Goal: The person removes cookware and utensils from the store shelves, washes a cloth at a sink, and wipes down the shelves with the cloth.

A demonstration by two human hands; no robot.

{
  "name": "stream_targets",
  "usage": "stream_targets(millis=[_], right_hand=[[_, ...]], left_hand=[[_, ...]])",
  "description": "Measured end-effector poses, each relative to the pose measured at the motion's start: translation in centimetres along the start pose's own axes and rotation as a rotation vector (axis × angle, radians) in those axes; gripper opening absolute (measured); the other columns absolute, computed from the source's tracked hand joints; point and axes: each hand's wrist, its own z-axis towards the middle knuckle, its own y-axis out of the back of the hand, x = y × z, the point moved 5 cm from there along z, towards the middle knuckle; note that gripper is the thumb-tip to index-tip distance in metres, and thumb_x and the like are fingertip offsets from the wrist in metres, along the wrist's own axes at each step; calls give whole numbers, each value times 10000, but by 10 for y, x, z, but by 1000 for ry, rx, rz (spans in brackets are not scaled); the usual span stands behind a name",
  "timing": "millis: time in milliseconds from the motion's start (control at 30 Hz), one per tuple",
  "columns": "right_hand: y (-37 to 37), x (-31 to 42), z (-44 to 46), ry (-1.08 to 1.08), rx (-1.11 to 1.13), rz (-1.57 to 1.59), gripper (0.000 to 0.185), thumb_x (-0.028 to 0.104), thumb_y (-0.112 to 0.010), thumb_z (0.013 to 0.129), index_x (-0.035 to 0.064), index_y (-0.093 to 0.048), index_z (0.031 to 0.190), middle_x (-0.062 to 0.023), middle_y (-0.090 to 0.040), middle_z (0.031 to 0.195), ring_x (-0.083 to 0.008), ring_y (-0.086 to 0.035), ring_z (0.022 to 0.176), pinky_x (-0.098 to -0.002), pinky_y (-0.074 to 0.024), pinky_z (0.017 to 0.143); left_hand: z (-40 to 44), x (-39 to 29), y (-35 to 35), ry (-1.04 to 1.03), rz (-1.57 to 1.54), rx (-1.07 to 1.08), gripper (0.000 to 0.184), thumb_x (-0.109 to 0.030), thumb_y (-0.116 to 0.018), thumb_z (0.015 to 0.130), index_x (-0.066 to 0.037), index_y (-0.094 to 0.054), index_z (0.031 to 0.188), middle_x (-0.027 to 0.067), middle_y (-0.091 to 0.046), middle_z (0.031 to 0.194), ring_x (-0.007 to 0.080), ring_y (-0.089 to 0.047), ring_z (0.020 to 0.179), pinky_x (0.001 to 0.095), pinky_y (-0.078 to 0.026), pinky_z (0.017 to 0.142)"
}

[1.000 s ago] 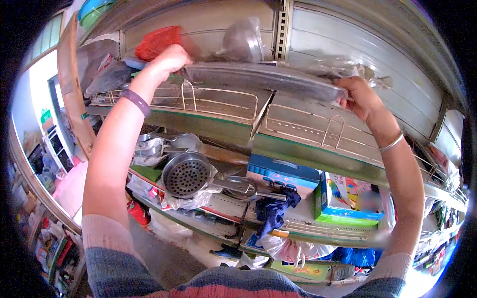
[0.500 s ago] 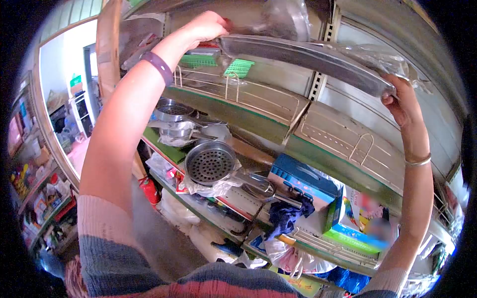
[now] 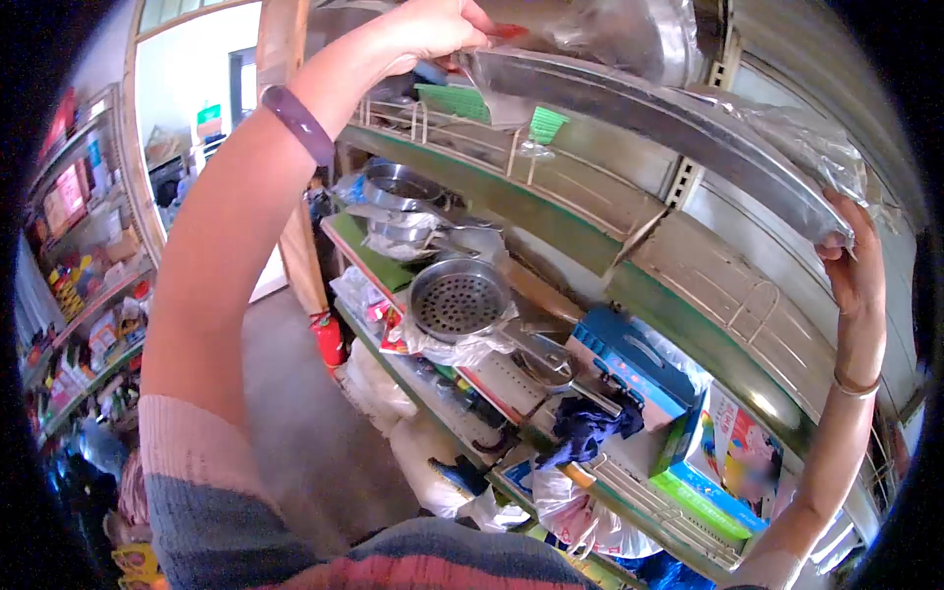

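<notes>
A wide, shallow metal tray (image 3: pixel 649 110) is held overhead, its long dark rim facing me and clear plastic wrapped about it. My left hand (image 3: pixel 441 29) is closed at its left end near the top edge of the view, the fingertips partly hidden. At the other end my right hand (image 3: pixel 857 258) grips the corner, thumb below and fingers up the side. A plastic-wrapped rounded metal piece (image 3: pixel 654 39) sits on or behind the tray; I cannot tell which. More loose clear plastic (image 3: pixel 787 143) lies along its right part.
Below are shelves with wire rails, holding a perforated metal pan (image 3: pixel 460 299), stacked pans (image 3: pixel 401 187), a blue box (image 3: pixel 629 359), a colourful box (image 3: pixel 723 452) and dark blue cloth (image 3: pixel 593 430). Green baskets (image 3: pixel 454 102) stand on the upper shelf. A red extinguisher (image 3: pixel 326 339) is by the doorway.
The view has swung left, so the shelves sit further right and more floor shows. Both hands still hold the tray, which now slopes down more to the right in view.
</notes>
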Motion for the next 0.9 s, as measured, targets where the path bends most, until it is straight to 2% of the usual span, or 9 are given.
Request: stream_targets(millis=[233,267,400,500,533,600,733,800,900], right_hand=[[-51,-1,-10,52,155,-151,292,173,-542,868,44,-565,1129,-13,-553,1124,-37,-494,807,-161,-354,548],[-63,5,-17,286,180,-390,300,180,-532,871,56,-563,1142,-21,-549,1135,-61,-498,859,-181,-368,591],[-130,-8,-35,374,203,-486,320,196,-523,870,65,-558,1159,-38,-540,1151,-102,-485,941,-220,-382,663],[-210,-30,-48,245,262,-337,335,209,-516,869,71,-554,1172,-50,-534,1163,-133,-476,1002,-250,-391,718],[-245,-37,-60,205,296,-300,340,213,-514,868,73,-553,1176,-54,-532,1167,-143,-473,1022,-260,-395,736],[-308,-51,-81,133,356,-256,350,221,-509,868,77,-550,1185,-62,-528,1175,-164,-466,1063,-279,-401,772],[-430,-86,-157,52,513,-141,370,237,-500,866,86,-545,1201,-79,-519,1190,-205,-454,1144,-319,-414,844],[-494,-103,-212,112,597,64,362,196,-529,852,83,-545,1196,-102,-521,1188,-210,-487,1114,-341,-423,881],[-574,-117,-307,535,822,-122,407,268,-559,864,20,-529,1186,-129,-527,1192,-203,-476,1093,-355,-361,947]], left_hand=[[-93,-2,83,28,37,-148,149,-28,-612,752,29,-665,878,54,-620,670,113,-545,570,260,-422,511],[-108,3,102,31,65,-180,147,-35,-608,751,22,-668,873,48,-621,668,111,-547,574,261,-426,520],[-179,25,179,-140,667,-226,227,-283,-602,702,-85,-692,766,99,-647,669,225,-617,604,345,-480,590],[-240,66,240,100,604,-334,243,-273,-580,732,-70,-680,823,140,-641,708,298,-614,631,374,-497,622],[-267,65,255,65,618,-423,323,-283,-662,728,-27,-676,926,89,-660,748,202,-619,700,322,-485,651],[-316,98,302,285,731,-311,329,-326,-644,690,-134,-696,952,116,-667,926,264,-634,859,351,-490,795],[-463,87,363,489,1023,-395,337,-274,-634,683,-136,-684,986,115,-667,895,243,-639,828,334,-505,762],[-534,73,390,453,972,-524,255,-219,-591,733,-58,-672,914,145,-649,747,292,-625,653,370,-505,648],[-622,44,413,745,935,-532,278,-195,-604,730,-34,-662,948,199,-641,775,289,-647,740,370,-509,698]])
